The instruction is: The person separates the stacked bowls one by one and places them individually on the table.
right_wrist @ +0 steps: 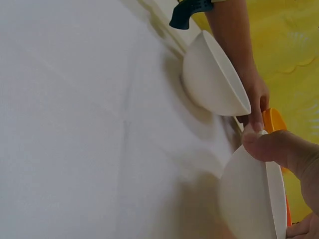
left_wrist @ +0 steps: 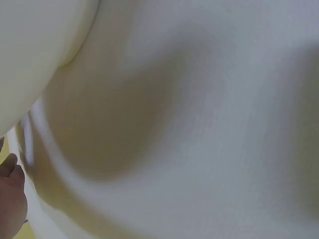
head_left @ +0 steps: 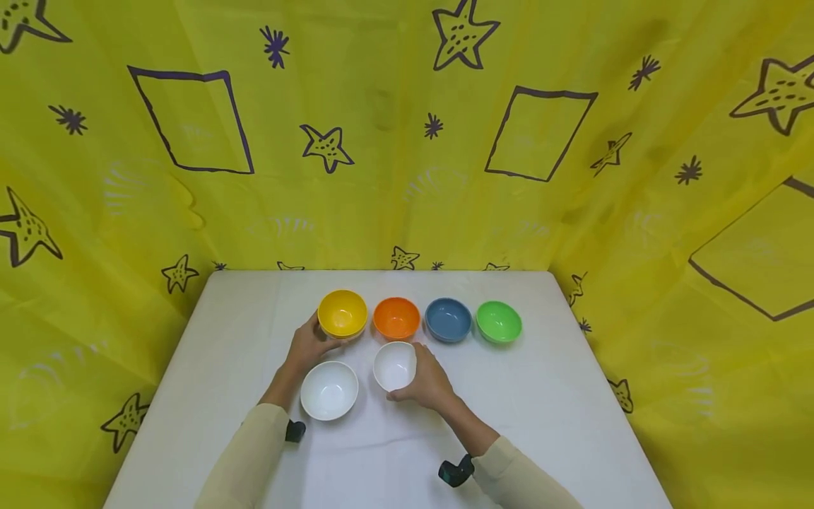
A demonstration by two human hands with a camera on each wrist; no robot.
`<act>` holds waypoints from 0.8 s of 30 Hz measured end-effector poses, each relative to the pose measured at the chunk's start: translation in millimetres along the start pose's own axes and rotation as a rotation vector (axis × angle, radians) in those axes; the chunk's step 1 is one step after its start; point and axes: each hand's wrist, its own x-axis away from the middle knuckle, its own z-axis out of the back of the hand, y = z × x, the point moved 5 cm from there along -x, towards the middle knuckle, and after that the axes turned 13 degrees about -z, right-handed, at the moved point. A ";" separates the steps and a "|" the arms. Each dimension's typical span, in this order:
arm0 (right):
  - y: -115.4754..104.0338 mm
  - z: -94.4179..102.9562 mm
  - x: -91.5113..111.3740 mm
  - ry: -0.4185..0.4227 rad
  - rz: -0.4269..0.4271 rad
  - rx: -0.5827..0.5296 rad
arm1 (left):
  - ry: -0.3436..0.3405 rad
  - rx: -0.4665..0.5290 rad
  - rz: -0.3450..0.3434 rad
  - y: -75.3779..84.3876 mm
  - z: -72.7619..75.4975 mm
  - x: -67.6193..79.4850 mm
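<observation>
At the left end of a row of bowls, my left hand [head_left: 313, 344] holds the yellow bowl [head_left: 343, 313], with its thumb at the near side and fingers at the left. A pale edge shows under that bowl. My right hand [head_left: 427, 380] grips a small white bowl [head_left: 394, 366] by its right side, in front of the orange bowl [head_left: 397, 319]. In the right wrist view, the right thumb [right_wrist: 279, 148] lies over this white bowl's rim. A larger white bowl [head_left: 329, 390] stands upright between the forearms; its pale side [left_wrist: 40, 50] fills the left wrist view's upper left corner.
Right of the orange bowl stand a blue bowl [head_left: 448, 320] and a green bowl [head_left: 499, 322]. All rest on a white-covered table [head_left: 547, 438]. A yellow curtain [head_left: 394, 198] with drawn stars and frames borders the table at the back and sides.
</observation>
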 end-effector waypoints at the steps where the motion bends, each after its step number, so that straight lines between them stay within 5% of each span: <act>1: 2.2 -1.1 0.0 0.005 -0.005 0.015 | 0.000 0.002 0.000 -0.4 -0.4 0.1; 13: 10.5 -5.4 -1.8 -0.014 -0.062 0.153 | -0.001 -0.003 0.003 -1.8 -1.8 0.2; 18: 9.4 -2.0 -1.1 -0.032 -0.072 0.132 | -0.006 0.008 0.027 -4.0 -3.4 0.2; 24: -15.6 7.8 -10.2 0.028 0.017 0.018 | -0.004 0.001 0.011 -4.3 -1.3 -0.8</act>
